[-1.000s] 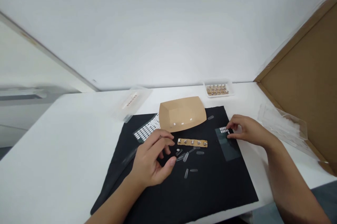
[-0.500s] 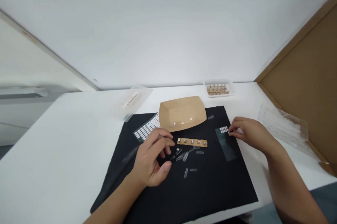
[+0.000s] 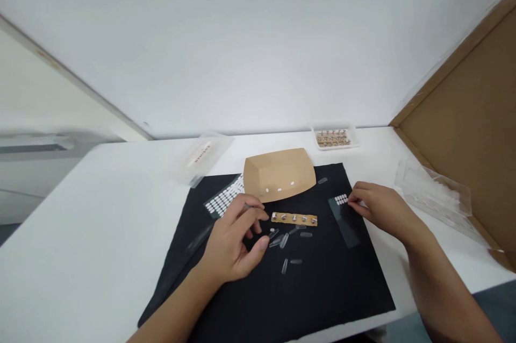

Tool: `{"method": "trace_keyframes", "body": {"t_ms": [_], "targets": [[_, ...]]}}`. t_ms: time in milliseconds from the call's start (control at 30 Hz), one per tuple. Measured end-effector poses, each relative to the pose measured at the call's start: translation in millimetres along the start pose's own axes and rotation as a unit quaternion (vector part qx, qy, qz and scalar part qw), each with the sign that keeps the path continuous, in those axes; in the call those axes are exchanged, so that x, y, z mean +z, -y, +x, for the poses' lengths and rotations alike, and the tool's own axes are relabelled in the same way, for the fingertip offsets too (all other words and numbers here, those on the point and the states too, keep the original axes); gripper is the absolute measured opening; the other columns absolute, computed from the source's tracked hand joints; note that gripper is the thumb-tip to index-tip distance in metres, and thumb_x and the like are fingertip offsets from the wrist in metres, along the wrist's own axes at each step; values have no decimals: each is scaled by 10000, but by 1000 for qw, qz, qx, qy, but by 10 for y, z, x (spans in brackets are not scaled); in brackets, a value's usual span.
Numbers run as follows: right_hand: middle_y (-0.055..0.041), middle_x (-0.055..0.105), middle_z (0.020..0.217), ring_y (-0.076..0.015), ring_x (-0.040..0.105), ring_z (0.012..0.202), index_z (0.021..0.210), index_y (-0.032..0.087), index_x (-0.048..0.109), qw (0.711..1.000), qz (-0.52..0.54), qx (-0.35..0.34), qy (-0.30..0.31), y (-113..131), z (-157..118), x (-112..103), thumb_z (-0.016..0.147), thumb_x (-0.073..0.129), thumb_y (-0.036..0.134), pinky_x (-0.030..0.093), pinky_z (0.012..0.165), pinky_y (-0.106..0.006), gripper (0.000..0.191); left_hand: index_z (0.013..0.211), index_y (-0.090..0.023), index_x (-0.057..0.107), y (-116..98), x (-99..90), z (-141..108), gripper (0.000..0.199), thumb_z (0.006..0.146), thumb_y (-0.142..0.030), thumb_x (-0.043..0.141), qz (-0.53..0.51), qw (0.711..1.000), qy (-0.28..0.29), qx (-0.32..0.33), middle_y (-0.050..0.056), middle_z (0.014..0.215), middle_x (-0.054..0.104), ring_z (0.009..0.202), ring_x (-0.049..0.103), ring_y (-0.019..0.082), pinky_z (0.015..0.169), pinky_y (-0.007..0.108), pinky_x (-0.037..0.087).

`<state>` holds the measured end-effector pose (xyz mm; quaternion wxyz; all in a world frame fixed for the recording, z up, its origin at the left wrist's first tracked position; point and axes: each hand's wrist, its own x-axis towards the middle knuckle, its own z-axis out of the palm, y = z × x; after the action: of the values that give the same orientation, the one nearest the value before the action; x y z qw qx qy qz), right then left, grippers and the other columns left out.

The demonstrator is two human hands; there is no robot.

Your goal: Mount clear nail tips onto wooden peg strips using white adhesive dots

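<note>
My left hand [image 3: 237, 243] hovers over the black mat with fingers apart and thumb stretched out, holding nothing I can see. Just beyond its fingertips lies a wooden strip [image 3: 294, 219] with several small metal studs, a white tab on its left end. Loose clear false nail tips [image 3: 284, 241] are scattered below the strip, some partly behind my left thumb. At the mat's right side, my right hand [image 3: 374, 206] pinches the upper right corner of a clear sheet of white adhesive tabs [image 3: 346, 224]. Whether a single tab is between those fingertips is too small to tell.
A brown paper tray [image 3: 278, 168] with a few white tabs stands behind the strip. Partly under it lies a fuller tab sheet [image 3: 221, 200]. Further back are a labelled clear lid [image 3: 205, 155] and a studded-strip box [image 3: 334, 138]. A clear box [image 3: 435, 192] stands right, beside a cardboard wall [image 3: 467, 117].
The sheet under my right hand has shifted slightly left and looks narrower at its lower end. My left thumb has spread a little outward to the right.
</note>
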<state>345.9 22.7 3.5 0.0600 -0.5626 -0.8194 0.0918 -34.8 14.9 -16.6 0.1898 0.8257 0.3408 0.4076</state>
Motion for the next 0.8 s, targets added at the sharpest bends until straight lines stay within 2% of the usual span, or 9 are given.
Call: {"method": "trace_keyframes", "body": {"t_ms": [100,200,367,667,800], "targets": [[-29,744,965,-201,697,821,909,259,724,1000,3,0,6,-9,1,0,1001,596,210,438,633,-311,165,1064,-166,667,-14,2,33,144,959,-261,647,30,999,18,-11,102,1123,604,631,624,96,561,250,586],[-32,733,956,-206,690,822,917,252,708,1000,6,6,14,-3,1,-6,1007,589,203,449,652,-315,157,1073,-175,673,-20,39,52,112,980,-235,653,59,997,30,-27,97,1145,641,625,640,82,591,238,595],[-37,730,967,-207,683,818,958,243,683,1000,2,4,5,18,-5,-9,1029,561,215,441,660,-322,144,1189,-189,666,35,113,18,206,1010,-289,670,94,994,52,-29,108,1234,693,621,668,70,592,217,603],[-57,741,945,-213,671,761,961,228,654,998,-65,23,-3,119,-32,25,1043,520,225,351,601,-324,158,1211,-197,666,36,171,8,235,1017,-330,675,126,990,61,-18,88,1201,739,626,677,86,595,227,589],[-48,755,951,-206,687,778,992,225,672,998,-58,28,0,134,-35,-1,1033,532,215,359,619,-312,147,1219,-195,669,65,212,-5,234,1025,-325,662,131,990,49,-22,74,1159,750,631,672,92,616,242,589]]}}
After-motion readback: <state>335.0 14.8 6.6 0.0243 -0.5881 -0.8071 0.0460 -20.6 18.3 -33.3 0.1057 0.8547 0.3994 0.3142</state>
